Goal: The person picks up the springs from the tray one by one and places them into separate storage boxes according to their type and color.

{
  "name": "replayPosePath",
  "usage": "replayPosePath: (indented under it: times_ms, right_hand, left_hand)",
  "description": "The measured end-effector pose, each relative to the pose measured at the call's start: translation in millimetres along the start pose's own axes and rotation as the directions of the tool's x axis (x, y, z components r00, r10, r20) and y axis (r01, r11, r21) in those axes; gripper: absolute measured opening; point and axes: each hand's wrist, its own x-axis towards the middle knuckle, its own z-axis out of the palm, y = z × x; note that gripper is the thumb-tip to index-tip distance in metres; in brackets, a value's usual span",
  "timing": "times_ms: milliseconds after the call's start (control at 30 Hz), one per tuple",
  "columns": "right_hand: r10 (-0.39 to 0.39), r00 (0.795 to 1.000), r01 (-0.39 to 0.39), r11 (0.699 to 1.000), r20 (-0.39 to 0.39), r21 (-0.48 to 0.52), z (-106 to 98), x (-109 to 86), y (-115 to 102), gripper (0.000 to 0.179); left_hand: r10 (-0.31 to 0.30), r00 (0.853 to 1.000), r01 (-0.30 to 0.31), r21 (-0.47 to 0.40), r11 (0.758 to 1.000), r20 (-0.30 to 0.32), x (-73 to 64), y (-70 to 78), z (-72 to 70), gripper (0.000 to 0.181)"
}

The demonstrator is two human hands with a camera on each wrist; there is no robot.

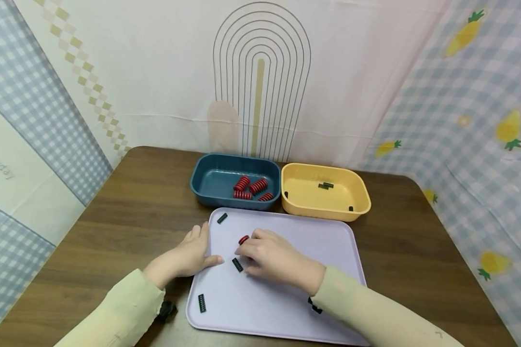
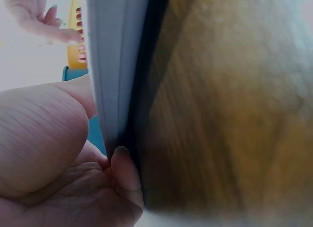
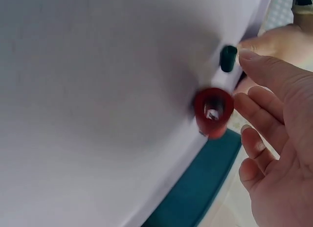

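A lilac tray [image 1: 286,308] lies on the table. My left hand [image 1: 191,250] holds its left edge, thumb over the tray's surface; in the left wrist view a finger [image 2: 124,173] lies against the rim's outer side. Over the tray's middle is my right hand [image 1: 271,255], beside a red spring [image 1: 243,239]. In the right wrist view that red spring [image 3: 213,107] stands end-on by the fingertips, not pinched, with the thumb apart from it. A dark green spring [image 1: 237,264] lies just below the right fingers. Whether a fingertip touches the red spring is hard to tell.
Behind the tray stand a blue bin [image 1: 208,200] with several red springs [image 1: 258,186] and a yellow bin [image 1: 325,212] with several dark green springs. More dark green springs lie on the tray at upper left [image 1: 222,218], lower left [image 1: 201,303] and beside the right sleeve [image 1: 314,305].
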Motion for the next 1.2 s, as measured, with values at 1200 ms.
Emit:
replayPosePath:
  times_ms: [1200]
  right_hand:
    - [0.214, 0.977, -0.210, 0.967, -0.011, 0.142, -13.6, -9.8, 18.9, 0.021]
  left_hand:
    - [-0.020, 1.000, 0.020, 0.021, 1.000, 0.009, 1.1, 0.8, -1.7, 0.104]
